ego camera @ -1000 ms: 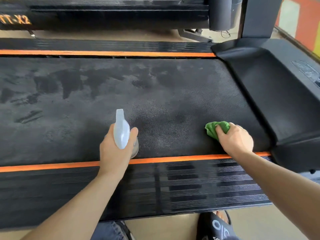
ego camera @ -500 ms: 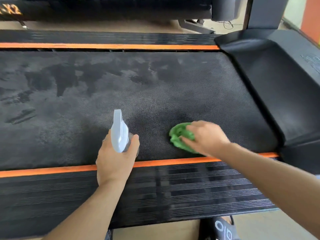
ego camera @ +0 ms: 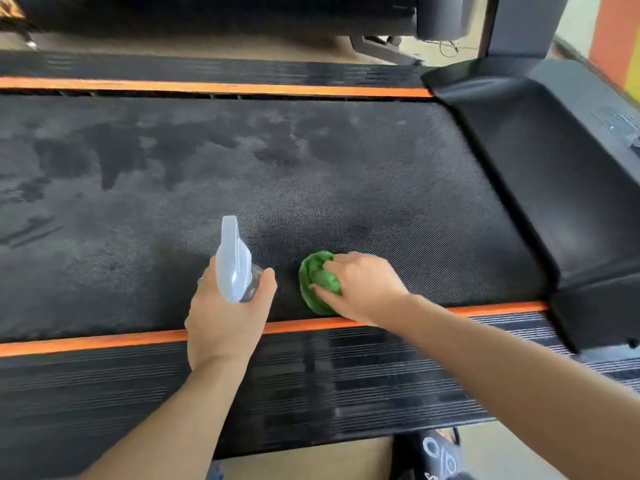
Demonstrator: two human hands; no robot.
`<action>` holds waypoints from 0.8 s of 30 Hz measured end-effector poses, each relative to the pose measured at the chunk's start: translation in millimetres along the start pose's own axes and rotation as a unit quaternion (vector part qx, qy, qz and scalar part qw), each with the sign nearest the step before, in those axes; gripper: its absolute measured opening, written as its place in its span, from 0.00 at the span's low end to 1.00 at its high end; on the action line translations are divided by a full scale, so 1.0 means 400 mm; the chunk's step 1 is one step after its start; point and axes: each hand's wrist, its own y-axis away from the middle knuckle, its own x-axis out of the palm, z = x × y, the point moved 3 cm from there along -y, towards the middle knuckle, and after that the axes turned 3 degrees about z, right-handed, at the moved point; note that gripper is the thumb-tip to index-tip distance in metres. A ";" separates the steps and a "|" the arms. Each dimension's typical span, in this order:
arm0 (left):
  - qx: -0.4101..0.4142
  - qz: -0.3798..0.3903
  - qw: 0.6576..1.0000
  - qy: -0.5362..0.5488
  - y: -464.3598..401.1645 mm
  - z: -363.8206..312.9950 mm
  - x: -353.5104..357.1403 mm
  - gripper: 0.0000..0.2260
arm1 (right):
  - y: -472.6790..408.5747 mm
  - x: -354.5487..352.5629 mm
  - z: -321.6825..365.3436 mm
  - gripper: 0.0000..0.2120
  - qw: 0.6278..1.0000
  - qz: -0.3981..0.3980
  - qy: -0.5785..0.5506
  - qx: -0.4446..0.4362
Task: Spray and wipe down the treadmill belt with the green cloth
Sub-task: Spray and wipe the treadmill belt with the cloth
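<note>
Right hand (ego camera: 363,289) pressed cloth (ego camera: 317,284) on belt (ego camera: 346,188); dusty patch lay left, beyond left hand (ego camera: 225,317) gripping sprayer (ego camera: 232,261).

Lighting: bright, even daylight, strongest at far right. Glare: pale sheen on the black motor cover (ego camera: 540,174) and the near ribbed side rail (ego camera: 346,382). Shadows: soft, faint. Blur: slight throughout, heavier at far left. Distortion: wide-angle bowing of the orange stripes (ego camera: 214,87).

I read one marking only: white characters resembling "0/0" on the black shoe (ego camera: 441,460), bottom edge, right of centre.
</note>
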 end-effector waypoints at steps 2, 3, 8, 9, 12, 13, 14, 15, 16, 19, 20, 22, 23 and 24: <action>0.004 -0.001 1.000 0.000 0.000 0.001 0.000 0.25 | 0.017 -0.010 -0.138 0.21 0.997 -0.016 0.038 0.066; 0.004 -0.004 1.000 0.001 -0.003 0.004 -0.001 0.25 | 0.027 -0.020 -0.217 0.22 0.987 -0.013 0.036 0.153; -0.001 -0.008 1.000 -0.001 -0.009 0.011 0.006 0.23 | 0.020 -0.038 -0.252 0.26 0.934 -0.018 -0.024 0.356; -0.002 -0.008 1.000 -0.001 -0.008 0.011 0.004 0.23 | -0.001 -0.031 -0.185 0.26 0.949 -0.005 -0.025 0.316; -0.002 -0.005 1.000 0.002 -0.007 0.007 0.003 0.23 | -0.031 0.003 0.014 0.21 0.988 0.036 -0.030 0.147; -0.003 -0.003 1.000 0.002 -0.007 0.006 0.001 0.23 | -0.029 0.006 0.050 0.19 0.993 0.040 -0.036 0.104; -0.004 0.001 1.000 0.001 -0.007 0.006 0.002 0.23 | -0.025 0.006 0.060 0.19 0.996 0.031 -0.037 0.071; -0.004 0.002 1.000 0.001 -0.007 0.007 0.002 0.23 | -0.016 0.005 0.054 0.19 0.999 0.026 -0.028 0.038; -0.002 0.001 1.000 0.001 -0.008 0.008 0.001 0.23 | -0.007 0.005 0.029 0.20 1.000 0.024 -0.007 0.011; 0.014 -0.001 1.000 0.002 -0.009 0.012 0.004 0.23 | 0.021 -0.011 -0.181 0.22 0.991 0.017 0.057 0.120; 0.014 -0.002 1.000 -0.001 -0.009 0.014 0.004 0.23 | 0.038 -0.025 -0.259 0.22 0.976 0.013 0.047 0.213; 0.014 -0.002 1.000 -0.004 -0.010 0.014 0.008 0.22 | 0.063 -0.036 -0.337 0.24 0.936 -0.013 0.002 0.351; 0.015 -0.002 1.000 -0.003 -0.009 0.013 0.009 0.22 | 0.058 -0.028 -0.322 0.25 0.930 -0.012 -0.008 0.366; 0.016 -0.002 1.000 -0.003 -0.008 0.012 0.008 0.23 | 0.044 -0.021 -0.280 0.25 0.936 -0.007 -0.015 0.352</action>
